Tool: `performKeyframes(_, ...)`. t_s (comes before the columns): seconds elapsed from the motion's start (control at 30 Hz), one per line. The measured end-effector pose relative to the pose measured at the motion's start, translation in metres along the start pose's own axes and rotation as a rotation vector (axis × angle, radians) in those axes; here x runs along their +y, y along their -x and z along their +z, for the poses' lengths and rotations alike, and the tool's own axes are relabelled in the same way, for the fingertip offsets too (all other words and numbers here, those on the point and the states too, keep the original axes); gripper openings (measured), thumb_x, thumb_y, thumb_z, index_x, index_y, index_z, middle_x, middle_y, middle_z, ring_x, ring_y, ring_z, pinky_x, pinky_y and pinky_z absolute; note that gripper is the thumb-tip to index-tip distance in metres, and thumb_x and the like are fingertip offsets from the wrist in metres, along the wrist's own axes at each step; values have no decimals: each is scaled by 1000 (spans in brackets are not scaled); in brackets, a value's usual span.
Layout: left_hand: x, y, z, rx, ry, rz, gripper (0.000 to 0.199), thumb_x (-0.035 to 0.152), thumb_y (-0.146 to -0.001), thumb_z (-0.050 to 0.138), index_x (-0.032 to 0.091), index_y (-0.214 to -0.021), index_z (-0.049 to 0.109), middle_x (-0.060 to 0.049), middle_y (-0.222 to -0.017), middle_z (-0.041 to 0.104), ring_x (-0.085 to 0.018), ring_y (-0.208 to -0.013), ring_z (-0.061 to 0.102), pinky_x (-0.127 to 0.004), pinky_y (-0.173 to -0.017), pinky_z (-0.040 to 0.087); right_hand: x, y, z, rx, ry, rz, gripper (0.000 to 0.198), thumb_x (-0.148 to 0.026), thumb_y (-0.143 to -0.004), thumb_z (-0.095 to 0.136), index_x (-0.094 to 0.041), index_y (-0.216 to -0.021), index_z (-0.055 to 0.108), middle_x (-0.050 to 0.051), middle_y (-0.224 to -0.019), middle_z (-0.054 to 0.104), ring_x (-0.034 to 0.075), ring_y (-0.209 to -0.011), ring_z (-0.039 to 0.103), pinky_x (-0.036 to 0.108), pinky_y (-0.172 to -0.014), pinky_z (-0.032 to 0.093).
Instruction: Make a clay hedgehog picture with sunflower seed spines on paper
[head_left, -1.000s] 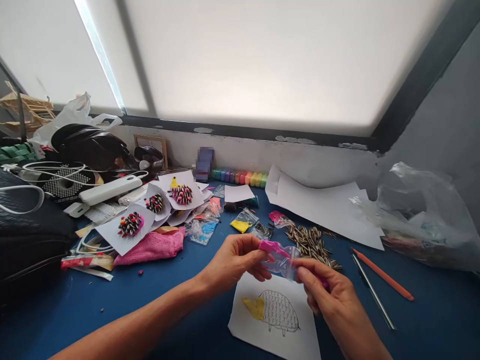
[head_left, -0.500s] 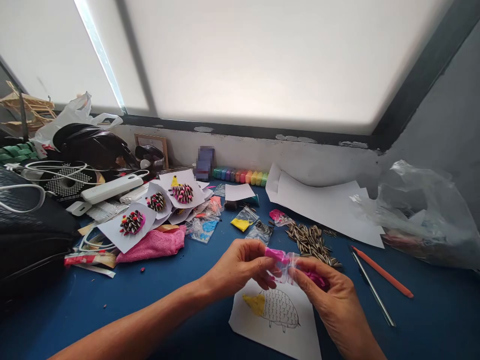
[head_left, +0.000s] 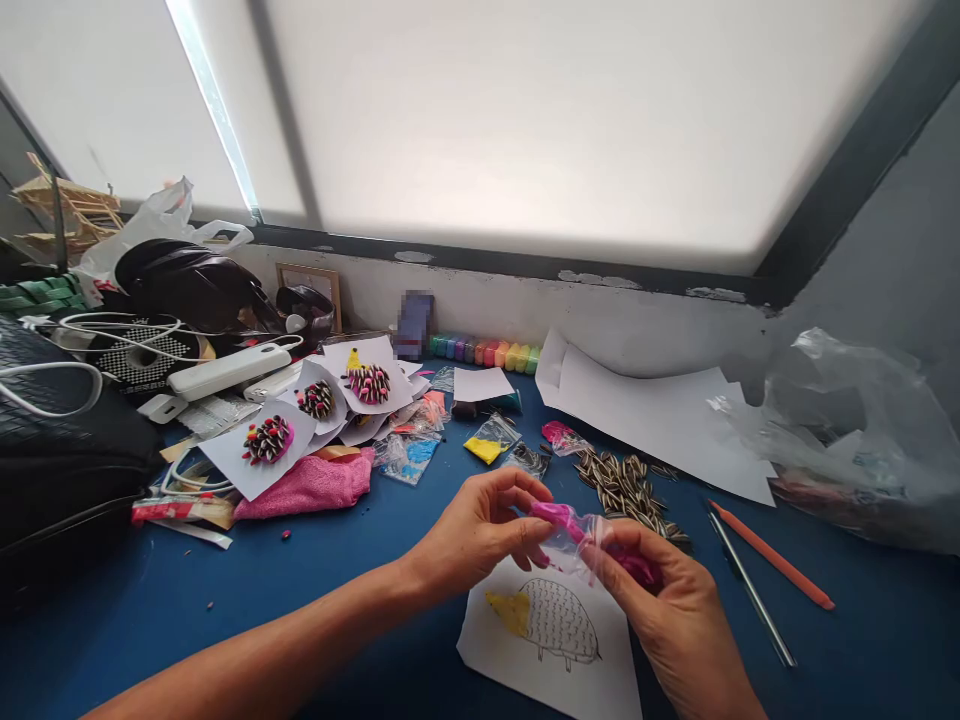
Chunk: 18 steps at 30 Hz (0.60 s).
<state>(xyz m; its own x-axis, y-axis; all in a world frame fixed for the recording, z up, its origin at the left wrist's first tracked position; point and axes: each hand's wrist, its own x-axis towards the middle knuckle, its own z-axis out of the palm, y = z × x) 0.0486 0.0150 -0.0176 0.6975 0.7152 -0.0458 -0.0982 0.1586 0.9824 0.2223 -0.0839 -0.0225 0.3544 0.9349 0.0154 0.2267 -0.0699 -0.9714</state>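
Clear bag of pink clay [head_left: 581,535], pinched between left hand [head_left: 480,525] and right hand [head_left: 667,600] fingers, above hedgehog drawing [head_left: 551,625]

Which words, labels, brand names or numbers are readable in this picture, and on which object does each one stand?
None can be read.
The small box by the wall is blurred out, so its label is unreadable.
The paper sheet under the hands carries only a hedgehog drawing, no writing.
The clear bag with pink clay, held by the left hand and right hand, shows no print.
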Motion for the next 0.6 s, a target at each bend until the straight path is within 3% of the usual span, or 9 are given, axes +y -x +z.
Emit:
performKeyframes(0.13,2,0,1,-5,-20,1,46,53,-75,81,11,-85,66,-5,-77,69,-14,-64,67,-25,-61,52,5,-2,-1,18,12,13,34,-54,-70,79,-22,-82,77,3,-77,71,17,-62,62,24,-52,53)
performKeyframes(0.33,-1,3,4,-29,-34,-40,39,48,-72,82,12,-73,67,-3,-65,67,-11,-56,61,-22,-56,50,3,-2,2,-30,26,-37,32,-51,-71,80,-24,-89,81,6,-97,75,23,-88,69,26,-74,58)
performKeyframes(0.5,-2,3,4,-37,-53,-59,28,40,-75,77,12,-74,72,-2,-64,66,-10,-54,59,-22,-55,49,0,-2,4,-77,36,-38,34,-51,-71,79,-25,-93,82,7,-101,76,24,-91,69,27,-77,58)
performKeyframes(0.6,0,2,2,-64,-61,-67,30,41,-77,75,12,-79,73,-3,-65,66,-13,-56,62,-24,-56,51,-1,-4,2,-38,38,-19,38,-55,-67,81,-26,-91,83,7,-100,75,24,-91,69,27,-76,58)
